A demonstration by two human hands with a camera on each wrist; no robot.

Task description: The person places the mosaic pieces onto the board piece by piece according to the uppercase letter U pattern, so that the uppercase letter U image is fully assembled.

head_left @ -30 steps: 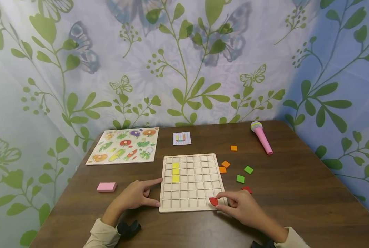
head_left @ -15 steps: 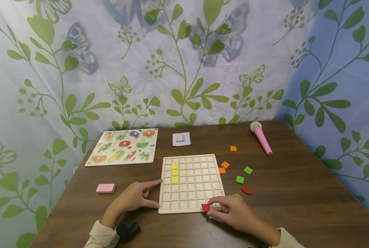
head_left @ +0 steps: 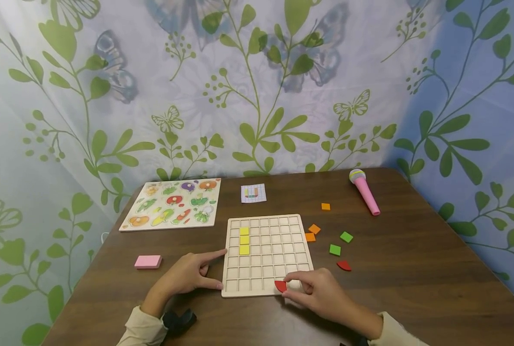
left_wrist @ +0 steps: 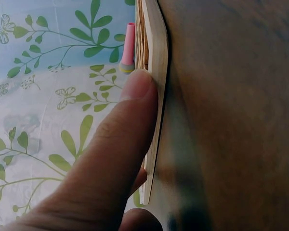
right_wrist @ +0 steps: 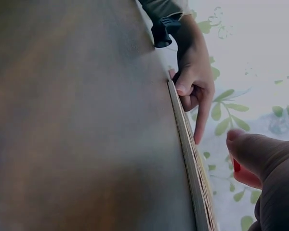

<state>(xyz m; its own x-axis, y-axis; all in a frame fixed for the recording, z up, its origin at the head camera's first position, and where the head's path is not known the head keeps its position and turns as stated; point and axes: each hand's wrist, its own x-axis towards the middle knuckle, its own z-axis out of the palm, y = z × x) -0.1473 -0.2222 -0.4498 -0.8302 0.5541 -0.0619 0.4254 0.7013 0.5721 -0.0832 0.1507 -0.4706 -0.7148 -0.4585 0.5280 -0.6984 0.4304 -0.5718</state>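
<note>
A wooden grid board (head_left: 267, 259) lies mid-table, with several yellow square tiles (head_left: 244, 240) set in one column near its upper left. My left hand (head_left: 192, 274) touches the board's left edge with the index fingertip and the thumb; the left wrist view shows the thumb (left_wrist: 118, 130) against the rim. Between thumb and index finger, my right hand (head_left: 317, 290) pinches a red quarter-circle tile (head_left: 280, 286) over the front row of the board. In the right wrist view only a sliver of the red tile (right_wrist: 236, 165) shows between the fingers.
Right of the board lie orange tiles (head_left: 314, 229), green tiles (head_left: 335, 250) and another red quarter-circle tile (head_left: 344, 265). A pink toy microphone (head_left: 365, 192), a small pattern card (head_left: 253, 193), a vegetable puzzle board (head_left: 172, 203) and a pink block (head_left: 148, 262) lie farther out.
My right hand has moved left along the board's front row, carrying the red tile with it. The left hand has stayed at the board's left edge.
</note>
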